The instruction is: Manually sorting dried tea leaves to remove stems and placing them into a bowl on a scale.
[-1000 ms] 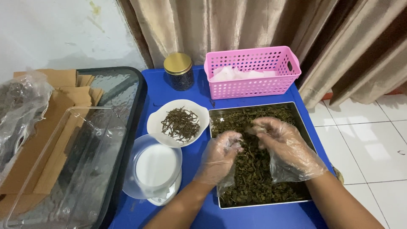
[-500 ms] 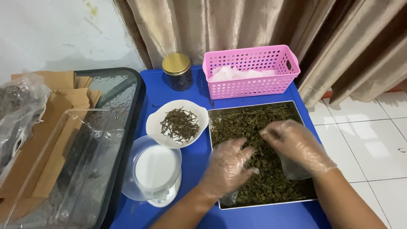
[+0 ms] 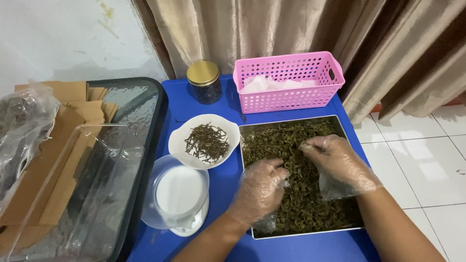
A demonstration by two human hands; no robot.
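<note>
Dried green-brown loose leaves (image 3: 296,145) fill the square metal tray (image 3: 340,123), which is set on the blue table (image 3: 223,104). The left hand (image 3: 259,189), covered by a clear plastic glove, is laid on the leaves at the tray's 8 o'clock, its fingers curled and gathered onto them. The right hand (image 3: 337,162), gloved alike, is placed at the tray's 3 o'clock with fingertips drawn together, pinching leaves. A white bowl of dark dried stems (image 3: 206,141) is found at 10 o'clock of the left hand, a white kitchen scale under a clear dish (image 3: 177,194) at 9 o'clock, and a pink perforated plastic basket (image 3: 289,82) at the tray's 12 o'clock.
</note>
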